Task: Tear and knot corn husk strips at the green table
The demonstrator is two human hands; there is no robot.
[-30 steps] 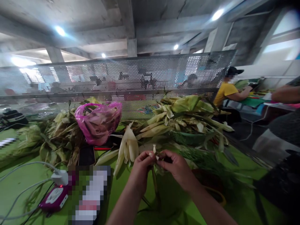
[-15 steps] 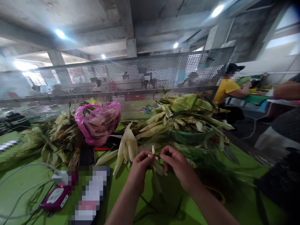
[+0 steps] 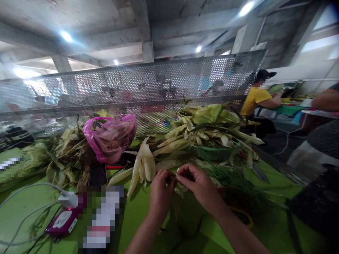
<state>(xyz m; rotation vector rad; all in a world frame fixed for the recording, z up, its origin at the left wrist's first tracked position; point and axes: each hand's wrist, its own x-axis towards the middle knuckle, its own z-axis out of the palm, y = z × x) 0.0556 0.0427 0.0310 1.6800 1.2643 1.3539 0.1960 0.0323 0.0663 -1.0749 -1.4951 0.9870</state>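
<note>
Over the green table, my left hand (image 3: 162,192) is closed, thumb and fingertips pinched together. My right hand (image 3: 197,181) pinches as well, its fingertips meeting those of the left. Between them shows a small pale bit of corn husk (image 3: 178,171), mostly covered by the fingers. Part of a husk strip (image 3: 181,191) hangs just below. Just left of the hands lies a bunch of peeled-back pale husks (image 3: 145,164). Beyond them rises a large heap of corn husks (image 3: 203,130), partly in a green basket (image 3: 212,154).
A pink plastic bag (image 3: 111,139) of husks sits by another husk pile (image 3: 70,151). Near left are a purple power strip (image 3: 62,223) with cables and a blurred-out flat item (image 3: 102,218). Thin green strands (image 3: 230,176) lie right. A person in yellow (image 3: 255,98) sits beyond the perforated screen's end.
My hands have come together, fingertips now touching. The pale tip that stuck up above my left fingers is now mostly hidden between both hands.
</note>
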